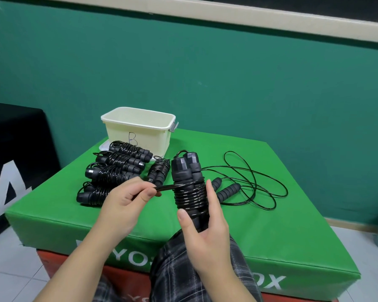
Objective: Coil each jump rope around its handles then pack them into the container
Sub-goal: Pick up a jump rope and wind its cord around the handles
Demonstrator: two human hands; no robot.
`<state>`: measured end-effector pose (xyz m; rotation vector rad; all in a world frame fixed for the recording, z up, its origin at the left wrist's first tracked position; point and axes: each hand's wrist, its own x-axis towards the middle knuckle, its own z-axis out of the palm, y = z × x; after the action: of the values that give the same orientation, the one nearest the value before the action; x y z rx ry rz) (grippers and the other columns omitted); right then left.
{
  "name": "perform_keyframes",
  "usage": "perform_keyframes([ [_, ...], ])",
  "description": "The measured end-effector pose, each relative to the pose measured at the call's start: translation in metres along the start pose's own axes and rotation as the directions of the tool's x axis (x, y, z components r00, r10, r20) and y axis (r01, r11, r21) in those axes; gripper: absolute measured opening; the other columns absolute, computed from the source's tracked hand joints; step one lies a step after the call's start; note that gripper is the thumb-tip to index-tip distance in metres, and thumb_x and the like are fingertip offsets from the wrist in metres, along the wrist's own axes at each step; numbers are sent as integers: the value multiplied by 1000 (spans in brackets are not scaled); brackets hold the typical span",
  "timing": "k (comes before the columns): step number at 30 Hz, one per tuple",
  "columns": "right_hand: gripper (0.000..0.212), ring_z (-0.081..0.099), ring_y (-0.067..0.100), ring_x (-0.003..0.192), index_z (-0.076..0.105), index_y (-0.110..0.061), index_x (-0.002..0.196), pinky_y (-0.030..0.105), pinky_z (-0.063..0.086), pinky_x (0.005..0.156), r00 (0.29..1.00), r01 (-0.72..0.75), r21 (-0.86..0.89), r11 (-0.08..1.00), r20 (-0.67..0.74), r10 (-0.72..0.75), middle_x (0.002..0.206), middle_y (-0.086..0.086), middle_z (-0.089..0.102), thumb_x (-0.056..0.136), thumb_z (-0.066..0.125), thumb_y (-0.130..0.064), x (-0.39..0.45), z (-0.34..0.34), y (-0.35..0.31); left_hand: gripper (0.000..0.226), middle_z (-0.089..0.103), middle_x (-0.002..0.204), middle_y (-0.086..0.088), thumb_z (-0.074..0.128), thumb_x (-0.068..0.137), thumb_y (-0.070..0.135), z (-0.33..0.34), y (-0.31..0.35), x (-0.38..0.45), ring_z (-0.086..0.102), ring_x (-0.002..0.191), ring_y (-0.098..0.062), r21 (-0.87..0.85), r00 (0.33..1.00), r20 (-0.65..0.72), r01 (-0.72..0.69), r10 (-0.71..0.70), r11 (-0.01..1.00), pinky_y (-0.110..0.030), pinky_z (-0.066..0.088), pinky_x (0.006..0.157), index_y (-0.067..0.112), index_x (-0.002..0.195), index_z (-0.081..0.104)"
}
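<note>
On the green padded box [271, 225] in front of us, we see a cream plastic container [140, 129] standing at the far left corner, with a letter B drawn on its near wall and a grey latch [174, 126] at its right end. What we can see of its inside shows only pale walls; the floor of it is hidden from this angle, so we cannot tell whether anything lies there. A white lid-like piece [104, 146] shows just beside its base on the left. Just in front of the container lie five coiled jump ropes [116, 171], four stacked in a row and one smaller bundle at their right, all outside the container. Over the near part of the box our right hand [207, 227] grips the lower ends of a pair of black handles [187, 168] held upright and side by side, thumb at the front and fingers curled round the back, with the cord [190, 195] wound in tight turns about their middle. Our left hand [122, 201] pinches the free end of that cord between thumb and forefinger, pulled taut toward the left of the handles. To the right, an uncoiled jump rope [249, 182] lies loose on the green surface, its two foam grips near the right hand. A plaid-clad knee [183, 269] shows below the hands.
</note>
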<state>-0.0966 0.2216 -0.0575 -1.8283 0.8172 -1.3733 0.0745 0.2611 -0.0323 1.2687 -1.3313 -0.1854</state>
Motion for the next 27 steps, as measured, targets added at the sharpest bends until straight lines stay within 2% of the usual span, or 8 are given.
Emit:
perform_keyframes([
  [3,71,46,0,127,30,-51,138,24,38,103,999,-7,65,998,43,5,137,-23,49,75,62,-54,-1,-1,2,25,62,80,16,51,81,64,4,-8,6,56,72,-1,-13,995,102,2,-1,1000,-14,43,71,44,77,65],
  [8,67,50,-11,115,31,-39,136,4,37,91,990,-15,152,988,138,-6,122,-43,49,76,58,-49,2,-7,0,18,53,49,5,58,81,35,28,-11,11,37,40,-5,-253,962,131,265,-238,931,-18,32,41,37,65,66],
  [11,64,52,-6,116,35,-31,137,8,38,91,983,-10,188,982,184,-25,124,-34,53,79,56,-47,3,-8,0,17,46,47,6,63,76,48,39,-11,11,28,37,-4,-450,937,206,347,-282,823,-14,22,37,32,77,69],
  [13,62,56,3,114,37,-32,136,19,43,94,984,3,212,977,175,-41,123,-24,57,81,57,-50,4,-7,1,52,39,51,-2,68,64,70,44,-12,8,27,40,-7,-493,931,241,360,-273,792,-14,21,40,24,88,71],
  [16,62,60,17,103,41,-42,135,50,49,90,986,-15,257,966,167,-29,120,-10,60,80,59,-64,4,-6,4,63,44,84,-16,67,64,72,50,-13,6,36,68,-25,-534,911,313,401,-267,744,-31,28,62,19,97,71],
  [19,58,65,29,86,46,-52,128,48,54,73,981,-65,339,939,193,-1,110,0,65,75,63,-68,3,-7,1,63,42,97,-22,71,66,67,49,-12,4,31,84,-36,-575,895,347,440,-281,689,-42,19,63,14,99,69],
  [25,55,61,36,109,52,-35,131,58,48,91,987,-42,362,931,161,-18,122,8,63,83,58,-62,5,-7,1,66,42,61,-5,75,48,74,40,-1,9,33,55,-15,-550,933,219,360,-286,754,-18,24,53,28,95,76],
  [27,48,62,19,111,54,-33,129,42,51,93,996,-25,321,947,85,-3,124,-2,63,86,57,-53,7,-8,1,67,38,45,4,76,39,77,37,10,11,25,41,-11,-511,933,117,349,-339,785,-14,22,40,31,88,77],
])
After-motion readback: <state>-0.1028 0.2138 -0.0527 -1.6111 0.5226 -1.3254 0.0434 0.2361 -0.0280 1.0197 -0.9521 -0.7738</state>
